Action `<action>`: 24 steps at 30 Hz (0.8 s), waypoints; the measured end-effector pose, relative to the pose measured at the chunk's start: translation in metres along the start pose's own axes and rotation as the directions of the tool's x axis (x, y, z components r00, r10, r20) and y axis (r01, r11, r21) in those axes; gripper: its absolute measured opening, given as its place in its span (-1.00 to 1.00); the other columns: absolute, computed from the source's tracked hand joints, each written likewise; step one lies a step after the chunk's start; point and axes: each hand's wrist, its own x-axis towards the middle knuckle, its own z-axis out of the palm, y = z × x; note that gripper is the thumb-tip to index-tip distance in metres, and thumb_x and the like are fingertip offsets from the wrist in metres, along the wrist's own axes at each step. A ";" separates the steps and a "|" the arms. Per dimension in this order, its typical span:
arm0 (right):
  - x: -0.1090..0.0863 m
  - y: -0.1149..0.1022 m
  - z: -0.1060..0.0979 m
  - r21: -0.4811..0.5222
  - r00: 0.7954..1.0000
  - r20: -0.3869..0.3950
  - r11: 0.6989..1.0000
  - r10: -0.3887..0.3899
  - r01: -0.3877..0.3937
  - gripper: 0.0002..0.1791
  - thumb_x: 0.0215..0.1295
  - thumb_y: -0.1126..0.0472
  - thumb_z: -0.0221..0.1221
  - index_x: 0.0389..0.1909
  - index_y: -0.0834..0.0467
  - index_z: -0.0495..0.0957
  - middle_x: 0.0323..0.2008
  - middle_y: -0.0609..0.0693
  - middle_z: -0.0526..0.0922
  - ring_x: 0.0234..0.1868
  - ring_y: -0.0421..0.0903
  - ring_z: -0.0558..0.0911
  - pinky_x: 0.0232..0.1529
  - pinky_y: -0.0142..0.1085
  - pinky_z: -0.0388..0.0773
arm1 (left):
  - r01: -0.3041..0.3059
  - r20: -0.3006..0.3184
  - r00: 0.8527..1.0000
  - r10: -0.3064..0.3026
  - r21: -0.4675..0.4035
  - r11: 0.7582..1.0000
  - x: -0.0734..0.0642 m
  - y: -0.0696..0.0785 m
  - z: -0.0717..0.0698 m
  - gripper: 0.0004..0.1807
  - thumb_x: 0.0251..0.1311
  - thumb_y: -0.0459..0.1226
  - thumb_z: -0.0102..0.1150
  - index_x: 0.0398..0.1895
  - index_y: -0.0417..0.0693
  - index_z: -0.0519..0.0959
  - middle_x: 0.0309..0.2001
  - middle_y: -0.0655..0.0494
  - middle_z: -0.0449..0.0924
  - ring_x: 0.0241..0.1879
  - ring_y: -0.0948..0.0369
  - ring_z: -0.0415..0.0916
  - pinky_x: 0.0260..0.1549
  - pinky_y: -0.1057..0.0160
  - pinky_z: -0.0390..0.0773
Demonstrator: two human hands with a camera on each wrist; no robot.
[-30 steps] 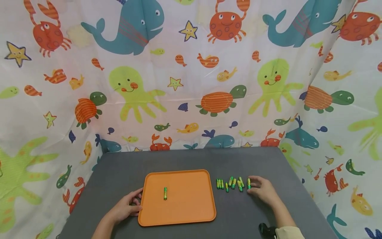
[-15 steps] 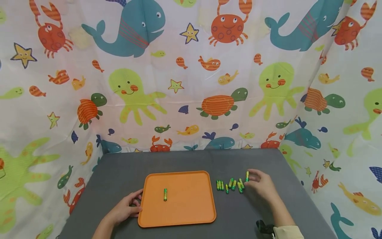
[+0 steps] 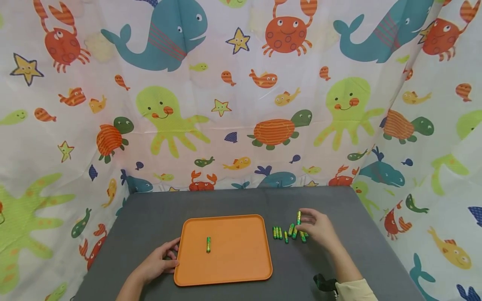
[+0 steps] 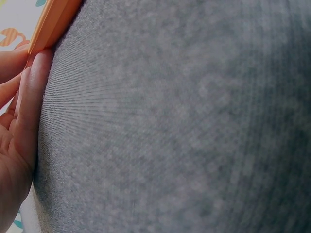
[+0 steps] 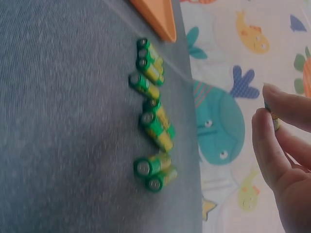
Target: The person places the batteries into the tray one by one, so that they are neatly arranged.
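My right hand (image 3: 319, 229) pinches a green and yellow battery (image 3: 298, 217) upright between thumb and fingertips, above the loose batteries. In the right wrist view that battery (image 5: 276, 120) is mostly hidden by the fingers. Several more batteries (image 5: 154, 127) lie in small groups on the grey table, right of the orange tray (image 3: 241, 251). One battery (image 3: 208, 245) lies on the tray's left half. My left hand (image 3: 158, 261) holds the tray's left edge. The left wrist view shows its thumb and fingers on the rim (image 4: 51, 24).
A grey table (image 3: 226, 202) carries everything. A curtain with printed sea animals (image 3: 233, 138) closes in the back and both sides. Below my right forearm there is a black object (image 3: 324, 283) near the cuff.
My right hand has lifted a battery from the right end of the group and carried it leftward over the other batteries. The left hand and tray stay in place.
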 end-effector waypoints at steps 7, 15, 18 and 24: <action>-0.003 -0.014 0.015 0.036 0.999 0.034 0.999 0.000 -0.001 -0.37 0.19 0.22 0.43 0.30 0.18 0.51 0.10 0.18 0.66 0.13 0.12 0.64 -0.11 -0.17 0.67 | -0.011 0.012 1.000 0.011 -0.004 1.000 -0.001 0.000 0.000 -0.08 0.19 -0.36 0.37 0.58 -0.17 0.10 0.07 -0.12 0.34 -0.15 0.09 0.46 -0.26 0.07 0.67; 0.001 -0.025 0.028 0.062 0.997 0.068 0.998 -0.031 0.027 -0.37 0.13 0.23 0.47 0.26 0.15 0.54 0.05 0.12 0.69 0.08 0.08 0.66 -0.13 -0.21 0.67 | -0.006 0.009 1.000 0.006 0.004 1.000 -0.002 0.002 -0.001 -0.08 0.20 -0.36 0.36 0.58 -0.18 0.10 0.08 -0.12 0.34 -0.15 0.08 0.46 -0.26 0.07 0.68; 0.002 -0.030 0.034 0.066 0.997 0.070 0.997 -0.044 0.039 -0.38 0.13 0.24 0.47 0.25 0.16 0.55 0.03 0.10 0.70 0.07 0.07 0.67 -0.12 -0.20 0.68 | -0.013 0.020 1.000 0.012 0.008 1.000 -0.003 0.001 -0.001 -0.08 0.21 -0.37 0.35 0.58 -0.20 0.08 0.08 -0.13 0.34 -0.16 0.09 0.47 -0.27 0.07 0.68; 0.002 -0.043 0.050 0.057 0.995 0.079 0.996 -0.068 0.063 -0.40 0.11 0.25 0.48 0.22 0.14 0.57 0.02 0.07 0.70 0.03 0.04 0.69 -0.14 -0.20 0.68 | -0.034 0.033 0.999 0.034 0.001 0.999 -0.002 0.000 -0.001 -0.06 0.21 -0.39 0.34 0.59 -0.24 0.04 0.06 -0.14 0.34 -0.16 0.10 0.45 -0.27 0.06 0.68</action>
